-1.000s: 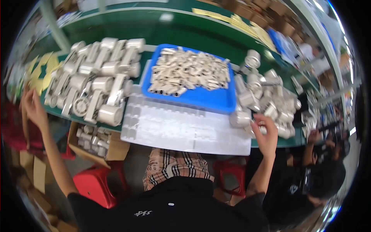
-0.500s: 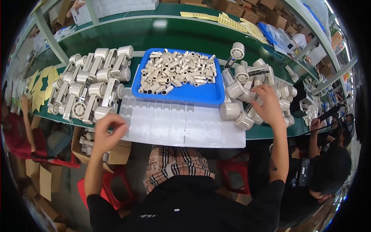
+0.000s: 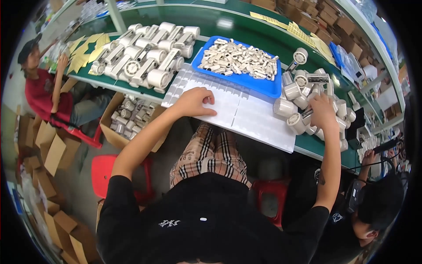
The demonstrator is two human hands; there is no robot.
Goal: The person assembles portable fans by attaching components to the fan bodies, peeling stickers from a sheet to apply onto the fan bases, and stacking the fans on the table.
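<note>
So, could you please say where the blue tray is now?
In the head view, the blue tray sits upper centre, slightly right, between the device rows and the pile under the right hand.

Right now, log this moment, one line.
left hand: open, over white sheet | right hand: at white devices | blue tray: holds white parts

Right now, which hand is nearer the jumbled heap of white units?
The right hand: it's at the heap, fingers down among the units. The left hand is well to the heap's left, over the white sheet.
</note>
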